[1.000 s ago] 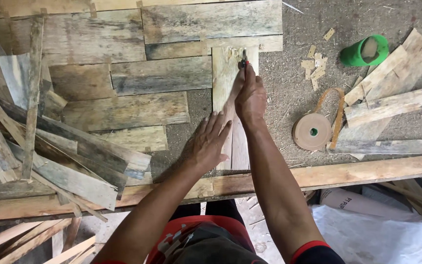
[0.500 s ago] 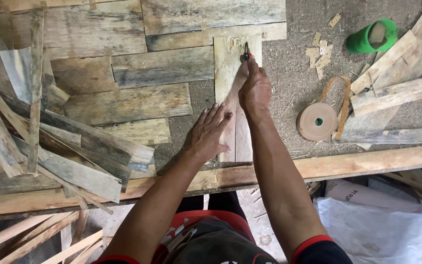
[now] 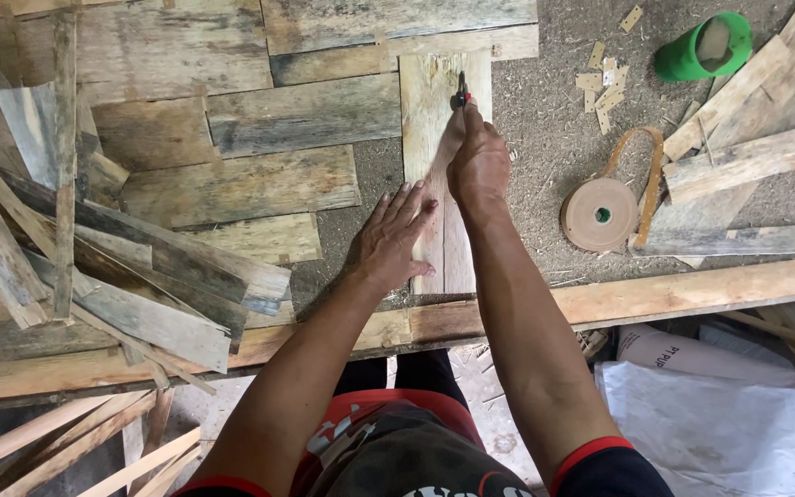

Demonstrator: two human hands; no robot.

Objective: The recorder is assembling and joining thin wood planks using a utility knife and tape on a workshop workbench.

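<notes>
A narrow upright strip of pale wood veneer (image 3: 430, 120) lies on the gritty work surface in front of me. My right hand (image 3: 478, 161) grips a small dark cutter with a red part (image 3: 462, 92) and holds its tip on the strip near the far end. My left hand (image 3: 393, 239) lies flat with fingers spread, pressing on the strip's left edge lower down. Weathered veneer sheets (image 3: 305, 115) lie edge to edge left of the strip.
A roll of brown paper tape (image 3: 600, 213) with a loose tail lies right of my right arm. A green cup (image 3: 703, 48) and small wood chips sit at the far right. Loose planks (image 3: 747, 166) lie right, scrap strips (image 3: 94, 267) pile left. A long beam (image 3: 674, 293) runs along the near edge.
My right hand with the cutter has slid a little farther up the strip. My left hand stays pressed in the same place.
</notes>
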